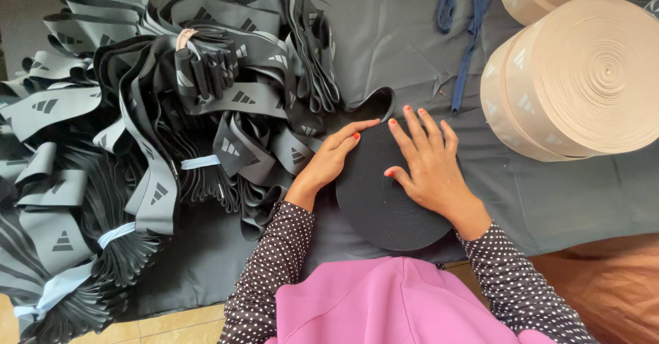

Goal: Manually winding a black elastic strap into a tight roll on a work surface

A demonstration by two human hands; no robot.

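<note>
A flat roll of black elastic band (384, 210) lies on the dark grey cloth (563, 193) in front of me. My right hand (429, 162) rests flat on top of the roll, fingers spread. My left hand (329, 159) cups the roll's left edge, fingertips on the upper rim. A loose end of the black band (376, 104) curls up just beyond the roll.
A big heap of grey and black printed elastic bands (151, 124), some bundled with pale ties, fills the left side. Two large beige elastic rolls (583, 76) stand at the right. Dark blue straps (467, 35) lie at the back. Tiled floor (171, 323) shows at bottom left.
</note>
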